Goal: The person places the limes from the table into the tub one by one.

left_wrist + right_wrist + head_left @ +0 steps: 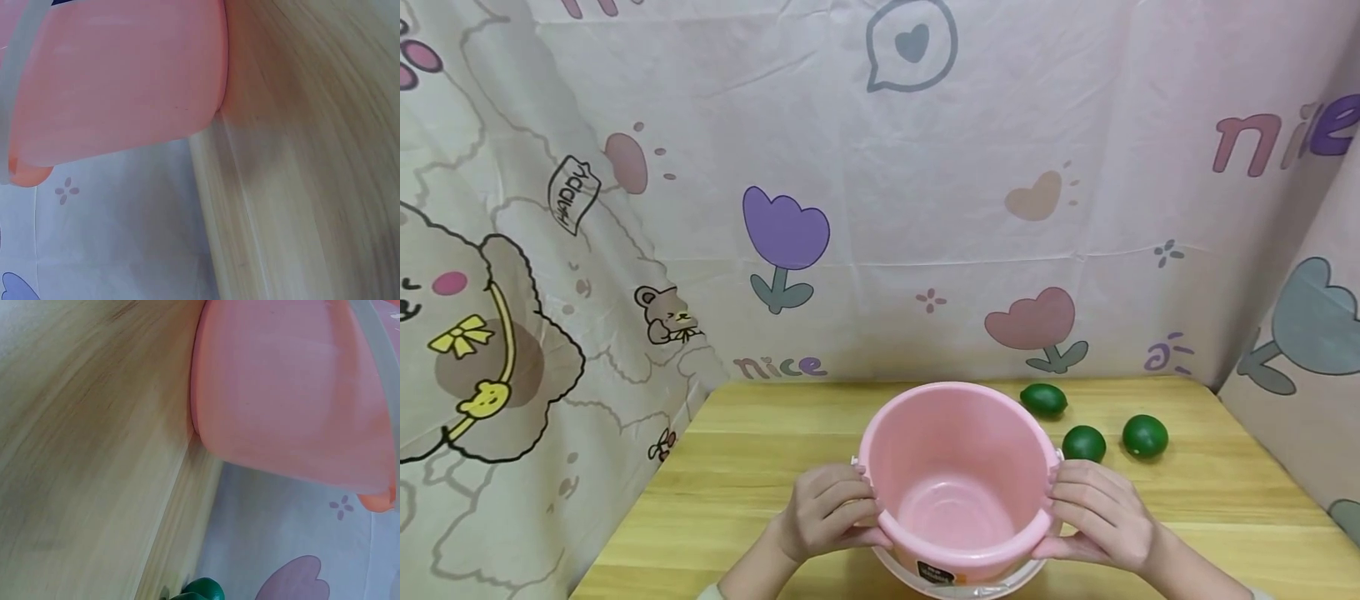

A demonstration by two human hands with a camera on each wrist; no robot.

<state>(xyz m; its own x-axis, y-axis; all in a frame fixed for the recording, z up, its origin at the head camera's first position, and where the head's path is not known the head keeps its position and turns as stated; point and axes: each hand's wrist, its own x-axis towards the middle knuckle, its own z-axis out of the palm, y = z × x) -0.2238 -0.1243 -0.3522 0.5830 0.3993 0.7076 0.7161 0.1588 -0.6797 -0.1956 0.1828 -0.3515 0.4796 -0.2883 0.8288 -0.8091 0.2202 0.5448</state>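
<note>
A pink plastic bucket stands upright on the wooden table, its inside bare down to the bottom. My left hand grips its rim on the left side, fingers over the edge. On the opposite side, my right hand holds the rim the same way. The pale handle hangs down at the front, below a dark label. Both wrist views show the bucket's outer wall resting on the tabletop, with the handle crossing it; neither hand appears there.
Three green limes lie right of the bucket: one at the back, one close to the bucket and one farther right. A printed curtain hangs behind the wooden table and along both sides.
</note>
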